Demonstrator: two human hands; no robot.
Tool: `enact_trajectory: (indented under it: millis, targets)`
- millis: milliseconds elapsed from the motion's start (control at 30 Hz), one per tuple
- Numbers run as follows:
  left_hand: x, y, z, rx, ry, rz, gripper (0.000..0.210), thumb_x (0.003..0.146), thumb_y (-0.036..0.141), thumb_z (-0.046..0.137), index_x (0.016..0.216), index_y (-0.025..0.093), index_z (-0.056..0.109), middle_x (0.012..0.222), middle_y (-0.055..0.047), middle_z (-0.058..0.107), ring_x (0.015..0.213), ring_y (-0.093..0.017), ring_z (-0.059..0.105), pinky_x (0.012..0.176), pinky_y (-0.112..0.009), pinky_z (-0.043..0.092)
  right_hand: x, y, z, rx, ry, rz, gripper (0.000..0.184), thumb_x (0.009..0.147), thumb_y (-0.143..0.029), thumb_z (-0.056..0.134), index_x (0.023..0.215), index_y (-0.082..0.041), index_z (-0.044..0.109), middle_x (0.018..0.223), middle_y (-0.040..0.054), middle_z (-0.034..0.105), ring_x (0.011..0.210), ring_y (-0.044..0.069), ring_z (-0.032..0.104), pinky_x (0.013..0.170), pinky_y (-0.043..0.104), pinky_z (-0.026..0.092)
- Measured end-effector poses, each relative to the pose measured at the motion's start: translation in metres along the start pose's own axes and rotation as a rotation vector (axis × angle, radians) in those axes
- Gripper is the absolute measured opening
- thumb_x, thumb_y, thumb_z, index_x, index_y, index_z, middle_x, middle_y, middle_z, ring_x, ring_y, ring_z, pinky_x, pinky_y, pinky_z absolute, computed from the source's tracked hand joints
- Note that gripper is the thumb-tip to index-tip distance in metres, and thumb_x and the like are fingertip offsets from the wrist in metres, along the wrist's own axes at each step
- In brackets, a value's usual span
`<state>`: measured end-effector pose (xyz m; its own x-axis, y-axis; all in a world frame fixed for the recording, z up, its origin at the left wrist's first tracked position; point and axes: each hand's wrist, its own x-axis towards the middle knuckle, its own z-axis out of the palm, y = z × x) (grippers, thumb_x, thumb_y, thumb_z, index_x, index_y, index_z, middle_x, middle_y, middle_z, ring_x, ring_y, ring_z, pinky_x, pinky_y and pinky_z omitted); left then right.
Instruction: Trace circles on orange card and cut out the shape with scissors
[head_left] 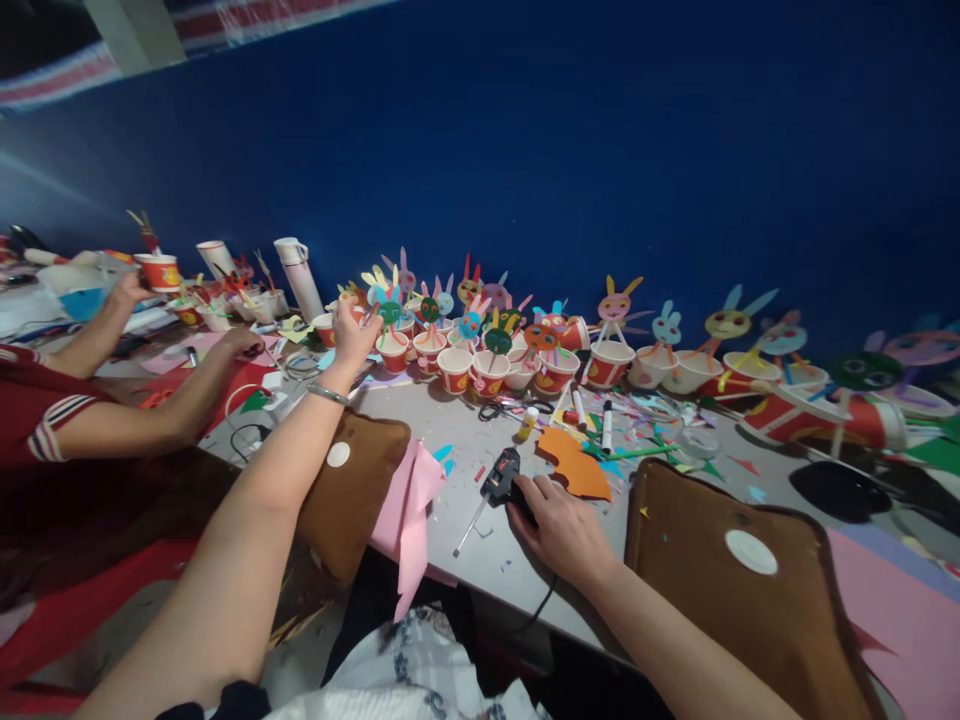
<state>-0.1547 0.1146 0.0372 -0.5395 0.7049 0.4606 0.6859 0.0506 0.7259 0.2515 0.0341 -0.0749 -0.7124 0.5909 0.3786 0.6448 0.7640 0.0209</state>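
— What is the right hand doing?

— It is lying on the grey table, fingers curled over the rear of the black hot-glue gun, which is lying flat near the table's front edge with a pale glue stick sticking out behind it.

— And the left hand?

— It is reaching far forward, fingers pinched narrow around something small at the red-and-white paper cup with a green paper bunny face on a stick; what it is pinching I cannot tell. A silver bracelet is circling its wrist.

— What is lying around the glue gun?

— An orange cut paper shape is sitting just beside it, a folded pink paper sheet to its left, and brown cushions at the edge.

— Anyone else?

— A person in a red sleeve is working at the left, one hand resting on paper.
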Motion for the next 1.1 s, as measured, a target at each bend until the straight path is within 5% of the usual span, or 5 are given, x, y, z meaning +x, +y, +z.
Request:
enact_trajectory:
  millis: [133,433,700,967,1100]
  targets:
    - [-0.036,0.043,0.011,0.021,0.165,0.305,0.028,0.087,0.018,0.057,0.115,0.017,0.056,0.121,-0.011,0.061,0.114,-0.022,0.06,0.103,-0.034,0.048,0.0,0.0,0.0,0.011,-0.012,0.012,0.024,0.098,-0.031,0.049,0.108,-0.015,0.063,0.086,0.0066,0.067,0.073,0.02,0.064,0.059,0.03,0.035]
    - [-0.144,0.124,0.064,-0.07,-1.079,1.086,0.01,0.088,0.02,0.063,0.096,0.017,0.069,0.088,-0.005,0.074,0.08,-0.017,0.067,0.072,-0.026,0.047,-0.002,0.006,0.007,-0.019,0.068,0.006,0.017,0.098,-0.029,0.052,0.101,-0.018,0.064,0.085,0.0064,0.069,0.073,0.02,0.065,0.059,0.03,0.037]
    - [-0.152,0.105,0.096,0.003,-0.967,0.966,0.01,0.091,0.022,0.06,0.091,0.02,0.069,0.093,-0.004,0.076,0.085,-0.017,0.069,0.072,-0.026,0.046,-0.002,0.009,0.007,0.007,0.07,0.026,0.024,0.1,-0.039,0.051,0.102,-0.019,0.065,0.082,0.0053,0.068,0.072,0.02,0.067,0.056,0.028,0.04]
    - [-0.095,0.092,0.068,0.193,-0.443,0.535,0.013,0.09,0.023,0.059,0.098,0.02,0.068,0.101,-0.006,0.075,0.093,-0.021,0.069,0.077,-0.029,0.049,-0.001,0.01,0.001,0.094,0.083,0.031,0.03,0.103,-0.04,0.044,0.104,-0.019,0.064,0.084,0.0064,0.069,0.073,0.02,0.069,0.057,0.028,0.044]
    - [-0.075,0.082,0.06,0.415,-0.491,0.456,0.03,0.089,0.018,0.056,0.118,0.018,0.065,0.125,-0.012,0.069,0.108,-0.026,0.068,0.085,-0.034,0.052,0.0,0.01,0.0,0.117,0.088,0.046,0.029,0.102,-0.04,0.045,0.106,-0.019,0.065,0.086,0.0069,0.07,0.073,0.019,0.07,0.054,0.027,0.045]
